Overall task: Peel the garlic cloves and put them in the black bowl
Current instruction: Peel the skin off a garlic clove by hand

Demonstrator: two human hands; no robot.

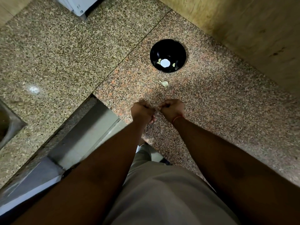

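We have our left hand [142, 112] and right hand [172, 110] drawn together over the tabletop [227, 111], fingers of both curled and pinching something tiny between them, likely a garlic clove [158, 108], though it is too small to make out. The black bowl [168, 55] sits well beyond our hands, a few peeled cloves [159, 60] inside, and one unpeeled clove [164, 83] lies between. The pinched clove could squirt free and drop off the near edge, and skin could ride along into the bowl.

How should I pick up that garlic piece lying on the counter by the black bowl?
Pinch the garlic piece across its fat rounded end, coming straight down from above. It lies flat on the granite counter, its thin tip pointing left, with bare counter all round it.
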